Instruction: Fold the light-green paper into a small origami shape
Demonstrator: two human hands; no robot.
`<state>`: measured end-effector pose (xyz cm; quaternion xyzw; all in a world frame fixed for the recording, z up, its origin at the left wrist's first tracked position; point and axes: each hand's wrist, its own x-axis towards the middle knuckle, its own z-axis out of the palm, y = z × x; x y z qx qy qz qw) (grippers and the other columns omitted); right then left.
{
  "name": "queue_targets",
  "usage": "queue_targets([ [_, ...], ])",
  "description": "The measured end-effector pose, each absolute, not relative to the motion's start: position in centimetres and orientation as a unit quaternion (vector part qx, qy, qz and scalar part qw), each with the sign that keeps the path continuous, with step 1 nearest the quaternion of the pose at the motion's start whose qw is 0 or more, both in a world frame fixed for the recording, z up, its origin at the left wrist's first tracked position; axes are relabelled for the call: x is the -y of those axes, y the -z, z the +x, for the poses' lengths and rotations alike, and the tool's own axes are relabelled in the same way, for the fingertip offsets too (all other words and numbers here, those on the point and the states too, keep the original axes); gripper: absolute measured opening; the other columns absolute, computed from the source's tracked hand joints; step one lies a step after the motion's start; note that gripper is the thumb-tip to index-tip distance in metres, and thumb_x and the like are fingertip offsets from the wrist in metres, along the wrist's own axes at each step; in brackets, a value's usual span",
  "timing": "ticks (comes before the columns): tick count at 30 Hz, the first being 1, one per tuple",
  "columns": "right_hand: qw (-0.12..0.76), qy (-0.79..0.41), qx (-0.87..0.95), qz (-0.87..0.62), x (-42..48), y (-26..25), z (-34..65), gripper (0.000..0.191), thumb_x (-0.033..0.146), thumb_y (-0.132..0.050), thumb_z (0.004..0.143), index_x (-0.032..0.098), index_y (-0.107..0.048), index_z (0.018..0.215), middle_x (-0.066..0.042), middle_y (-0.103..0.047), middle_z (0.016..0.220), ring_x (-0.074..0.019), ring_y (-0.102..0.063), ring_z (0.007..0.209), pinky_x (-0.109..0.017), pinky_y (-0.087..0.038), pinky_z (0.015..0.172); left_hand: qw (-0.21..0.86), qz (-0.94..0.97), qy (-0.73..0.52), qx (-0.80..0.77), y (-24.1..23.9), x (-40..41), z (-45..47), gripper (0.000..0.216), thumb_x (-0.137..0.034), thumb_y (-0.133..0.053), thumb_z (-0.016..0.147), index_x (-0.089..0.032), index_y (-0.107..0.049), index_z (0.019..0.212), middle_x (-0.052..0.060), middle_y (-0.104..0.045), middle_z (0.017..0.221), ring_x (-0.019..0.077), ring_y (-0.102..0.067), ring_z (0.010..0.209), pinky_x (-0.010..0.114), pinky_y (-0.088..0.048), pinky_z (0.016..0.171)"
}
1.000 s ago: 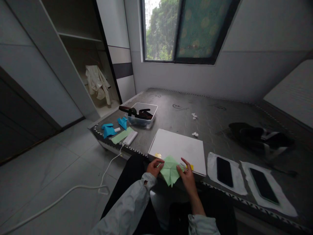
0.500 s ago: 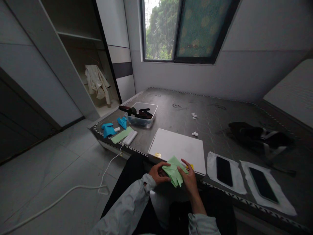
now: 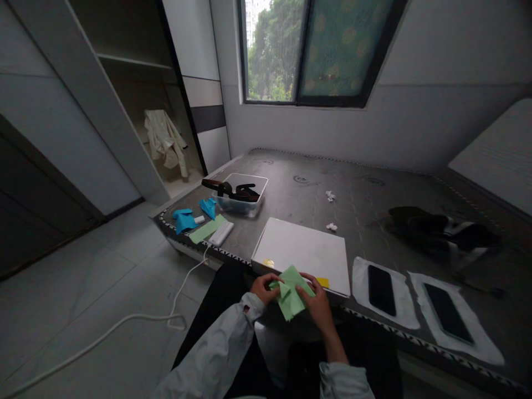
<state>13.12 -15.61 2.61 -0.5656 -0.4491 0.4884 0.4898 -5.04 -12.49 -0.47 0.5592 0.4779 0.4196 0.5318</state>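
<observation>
A sheet of light green paper (image 3: 292, 299), folded with creases and flaps, is held between both hands over my lap, at the near edge of a white box (image 3: 305, 246). My left hand (image 3: 265, 289) pinches its left side, fingers closed on a small flap. On the right side, my right hand (image 3: 316, 299) grips the paper with the thumb on its front and the fingers behind. Some of the fingertips are hidden by the paper. A yellow patch (image 3: 323, 282) shows on the box's edge beside my right hand.
Left on the mattress (image 3: 291, 177) lie blue folded papers (image 3: 184, 220), a green strip (image 3: 203, 230) and a white power strip (image 3: 221, 234). Behind them stands a clear bin (image 3: 243, 208) with dark straps. Two phones (image 3: 381, 291) rest on white sheets at right, near a black bag (image 3: 444, 230).
The green paper has turned and shifted slightly left, its flaps now lying differently. My right hand has moved a little left, uncovering more of the yellow patch.
</observation>
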Motion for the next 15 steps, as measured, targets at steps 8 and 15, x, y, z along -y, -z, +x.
queue_targets([
  [8,0.444,-0.517,0.506,-0.529,16.09,-2.6,12.78,0.044,0.04,-0.068,0.073,0.018,-0.059,0.11,-0.009,-0.073,0.095,-0.0273,-0.069,0.087,-0.038,-0.055,0.076,0.487,0.525,-0.437,-0.545,0.45,12.31,-4.98,0.029,-0.044,-0.065,0.07,-0.015,-0.067,0.067,0.004,-0.069,0.067,0.0192,-0.061,0.066,0.028,-0.047,0.066],
  [15,0.408,-0.511,0.532,-0.538,16.11,-2.37,12.09,0.05,0.04,-0.076,0.063,0.02,-0.066,0.108,-0.008,-0.072,0.106,-0.0284,-0.067,0.094,-0.037,-0.054,0.081,0.476,0.562,-0.409,-0.539,0.23,12.73,-4.71,0.032,-0.048,-0.061,0.074,-0.017,-0.066,0.064,0.001,-0.067,0.064,0.0178,-0.06,0.066,0.026,-0.046,0.064],
])
